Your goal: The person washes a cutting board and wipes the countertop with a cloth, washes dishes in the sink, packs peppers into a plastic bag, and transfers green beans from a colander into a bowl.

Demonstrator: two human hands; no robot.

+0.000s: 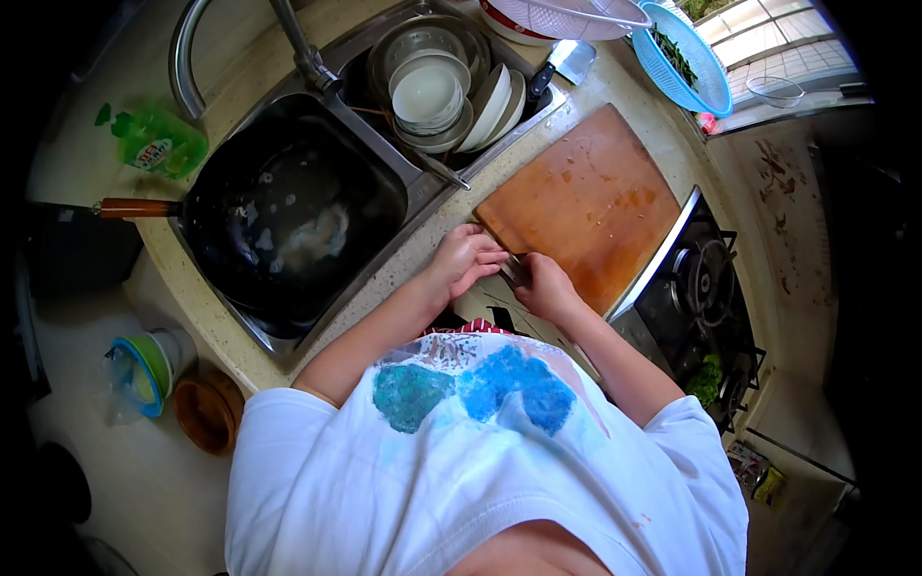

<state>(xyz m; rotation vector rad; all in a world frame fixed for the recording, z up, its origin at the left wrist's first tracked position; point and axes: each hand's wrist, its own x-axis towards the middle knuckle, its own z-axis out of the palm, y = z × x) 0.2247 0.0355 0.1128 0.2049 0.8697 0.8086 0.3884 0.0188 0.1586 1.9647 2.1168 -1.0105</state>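
My left hand (465,261) is at the near-left corner of the brown cutting board (588,197), its slightly bent fingers apart. Its fingertips are close to my right hand (547,290), which is closed around a small, dark, thin object (520,261). What kind of object this is, I cannot make out. Both hands are low in front of the counter edge, above a pale cabinet front. Wet patches and small crumbs dot the board.
Left is a sink (408,182) with a black wok (288,216) holding cloudy water. Stacked bowls (427,93) fill the second basin. A cleaver (573,61) lies behind the board. A gas stove (706,278) stands right; a blue basket (682,58) of greens is at the back.
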